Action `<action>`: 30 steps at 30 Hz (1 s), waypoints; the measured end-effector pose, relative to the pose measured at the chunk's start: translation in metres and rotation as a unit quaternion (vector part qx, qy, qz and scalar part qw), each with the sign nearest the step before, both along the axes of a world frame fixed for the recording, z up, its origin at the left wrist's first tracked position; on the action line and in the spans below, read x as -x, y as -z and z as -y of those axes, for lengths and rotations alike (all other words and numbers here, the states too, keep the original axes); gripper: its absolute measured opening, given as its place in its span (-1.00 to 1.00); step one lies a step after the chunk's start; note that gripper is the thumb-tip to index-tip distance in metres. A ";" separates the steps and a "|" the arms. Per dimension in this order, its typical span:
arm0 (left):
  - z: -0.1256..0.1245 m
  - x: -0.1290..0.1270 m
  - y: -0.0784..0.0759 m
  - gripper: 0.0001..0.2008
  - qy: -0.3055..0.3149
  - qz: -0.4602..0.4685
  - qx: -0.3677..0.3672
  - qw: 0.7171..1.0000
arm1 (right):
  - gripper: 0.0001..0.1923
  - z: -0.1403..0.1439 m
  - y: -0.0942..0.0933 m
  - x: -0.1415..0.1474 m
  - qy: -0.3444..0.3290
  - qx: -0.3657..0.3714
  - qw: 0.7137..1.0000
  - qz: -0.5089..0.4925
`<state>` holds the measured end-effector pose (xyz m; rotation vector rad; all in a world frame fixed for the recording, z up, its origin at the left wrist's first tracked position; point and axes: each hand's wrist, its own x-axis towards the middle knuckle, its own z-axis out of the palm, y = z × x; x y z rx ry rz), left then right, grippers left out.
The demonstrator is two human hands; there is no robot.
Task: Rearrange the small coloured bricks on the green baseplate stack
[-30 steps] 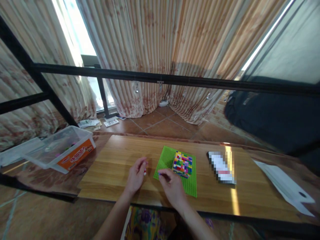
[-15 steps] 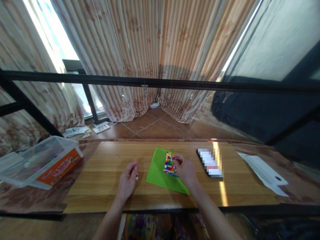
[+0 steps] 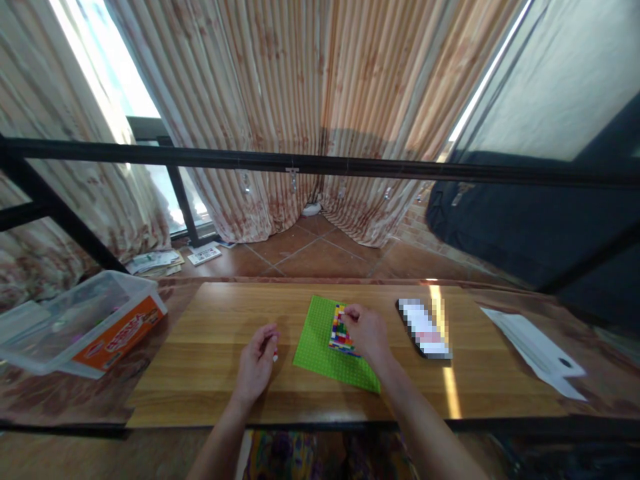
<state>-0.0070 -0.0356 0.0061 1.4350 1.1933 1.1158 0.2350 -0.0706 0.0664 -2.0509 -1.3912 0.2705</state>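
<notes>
A green studded baseplate lies on the wooden table, with a low block build of many-coloured toy bricks on it. My right hand is over the build's right side, fingertips pinched together at its upper part. Whatever lies between those fingertips is too small or hidden to make out. To the left of the baseplate, my left hand hovers with curled fingers. Small red and white toy bricks peek out beside its fingers.
A phone lies right of the baseplate on the table. White paper sits off the right end. At the left stands a clear plastic bin with an orange label. A black bar crosses beyond the table.
My right hand's fingertips have shifted slightly up and left over the brick build. My left hand stays curled in nearly the same place. The whole view has shifted a little.
</notes>
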 end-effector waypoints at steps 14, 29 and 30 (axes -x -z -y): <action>-0.003 0.002 0.013 -0.61 0.006 0.012 -0.002 1.000 | -0.72 0.004 -0.005 -0.009 0.024 -0.036 0.998 -0.052; -0.001 0.001 0.009 -0.63 -0.002 0.006 0.004 1.000 | -0.71 -0.005 0.016 -0.005 0.006 -0.050 0.998 -0.035; 0.000 0.001 0.007 -0.62 -0.003 0.007 0.006 1.000 | -0.71 -0.005 0.017 -0.007 0.005 -0.052 0.998 -0.039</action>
